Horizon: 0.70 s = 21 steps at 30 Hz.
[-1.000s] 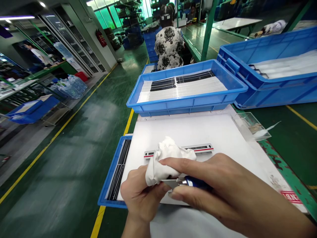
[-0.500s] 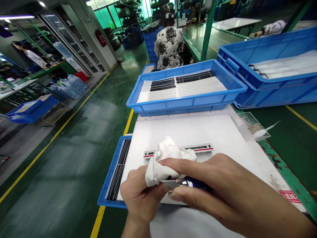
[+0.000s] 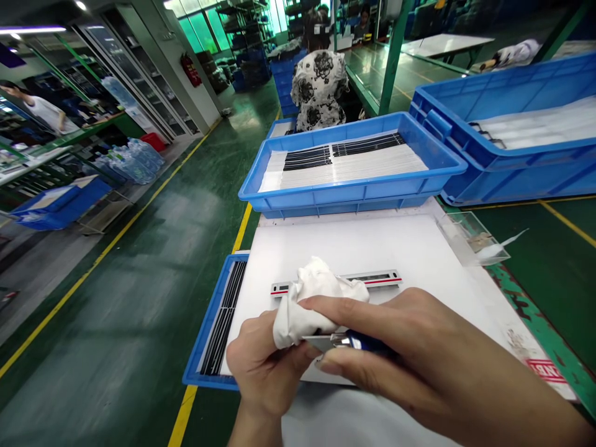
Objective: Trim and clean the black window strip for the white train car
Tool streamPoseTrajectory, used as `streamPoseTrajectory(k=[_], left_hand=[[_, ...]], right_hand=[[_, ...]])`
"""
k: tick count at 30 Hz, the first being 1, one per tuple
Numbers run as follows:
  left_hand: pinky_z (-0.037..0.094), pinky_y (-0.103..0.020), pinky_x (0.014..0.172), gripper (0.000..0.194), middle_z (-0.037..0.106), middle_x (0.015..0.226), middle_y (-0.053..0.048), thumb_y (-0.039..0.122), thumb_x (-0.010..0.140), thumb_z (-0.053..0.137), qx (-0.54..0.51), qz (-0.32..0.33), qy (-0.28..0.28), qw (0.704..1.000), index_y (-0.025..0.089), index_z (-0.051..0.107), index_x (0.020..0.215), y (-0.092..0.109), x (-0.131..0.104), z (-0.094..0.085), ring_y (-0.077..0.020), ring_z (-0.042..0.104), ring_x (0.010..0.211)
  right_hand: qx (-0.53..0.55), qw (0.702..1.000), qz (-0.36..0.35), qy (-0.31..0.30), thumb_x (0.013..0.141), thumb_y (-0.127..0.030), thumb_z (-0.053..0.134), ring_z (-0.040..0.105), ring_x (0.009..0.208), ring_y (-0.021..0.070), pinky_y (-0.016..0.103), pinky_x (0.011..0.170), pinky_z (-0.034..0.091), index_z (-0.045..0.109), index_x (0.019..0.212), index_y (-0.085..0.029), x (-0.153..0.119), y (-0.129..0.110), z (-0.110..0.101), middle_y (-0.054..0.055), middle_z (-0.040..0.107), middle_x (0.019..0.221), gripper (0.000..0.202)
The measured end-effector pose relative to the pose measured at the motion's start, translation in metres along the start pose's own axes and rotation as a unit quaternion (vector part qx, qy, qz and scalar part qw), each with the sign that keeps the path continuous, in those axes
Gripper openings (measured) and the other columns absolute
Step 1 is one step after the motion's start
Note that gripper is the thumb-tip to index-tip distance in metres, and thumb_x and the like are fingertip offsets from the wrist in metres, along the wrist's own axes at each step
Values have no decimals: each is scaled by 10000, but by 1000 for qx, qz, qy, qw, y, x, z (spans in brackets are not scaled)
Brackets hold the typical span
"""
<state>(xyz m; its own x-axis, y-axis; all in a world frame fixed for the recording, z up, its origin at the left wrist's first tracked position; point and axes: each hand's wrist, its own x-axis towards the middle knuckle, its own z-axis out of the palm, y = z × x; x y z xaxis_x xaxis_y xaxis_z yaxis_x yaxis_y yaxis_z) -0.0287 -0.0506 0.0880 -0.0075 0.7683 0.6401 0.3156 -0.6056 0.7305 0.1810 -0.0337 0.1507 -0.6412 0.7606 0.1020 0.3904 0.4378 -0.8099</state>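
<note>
Centrally, one white cloth [image 3: 319, 282], bunched above the white board [image 3: 419, 245], clasped by the left hand [image 3: 267, 366], its fingers partly hidden. One blue-handled knife [image 3: 367, 343], pinched in the right hand [image 3: 405, 347], blade just beside the cloth. Beyond, one metal strip [image 3: 385, 279], red-lined, on the board. Farther, one blue tray [image 3: 344, 202].

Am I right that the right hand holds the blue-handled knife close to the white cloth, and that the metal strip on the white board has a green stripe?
Not quite: the head view shows a red stripe, not a green one. The right hand does hold the blue-handled knife close to the white cloth, and the metal strip is on the white board.
</note>
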Motion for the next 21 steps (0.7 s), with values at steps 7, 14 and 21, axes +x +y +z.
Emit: streamPoseTrajectory(k=[7,14,21], left_hand=[[612,-196,628,164,824,822,26,329,957,746,-21,-12,-13,1000,295,827,1096,2,-2,-3,-143,763,654],[618,-209,646,184,833,858,29,281,946,759,-24,-16,-19,999,311,825,1115,1,-4,-3,-154,772,682],[605,-203,633,200,819,834,28,300,958,745,-38,-15,-19,999,315,820,1143,0,-5,-3,-141,756,669]], right_hand=[[-18,1000,-1,3,1084,-391,585,788,878,181,282,722,500,609,1321,-383,0,-1,1,-85,818,1023,238],[-12,1000,-7,1,1085,-400,581,782,844,173,283,687,486,619,1283,-377,0,2,1,-91,819,1026,202],[-21,1000,-9,4,1092,-394,565,789,846,185,280,695,502,637,1284,-352,4,0,1,-60,825,999,209]])
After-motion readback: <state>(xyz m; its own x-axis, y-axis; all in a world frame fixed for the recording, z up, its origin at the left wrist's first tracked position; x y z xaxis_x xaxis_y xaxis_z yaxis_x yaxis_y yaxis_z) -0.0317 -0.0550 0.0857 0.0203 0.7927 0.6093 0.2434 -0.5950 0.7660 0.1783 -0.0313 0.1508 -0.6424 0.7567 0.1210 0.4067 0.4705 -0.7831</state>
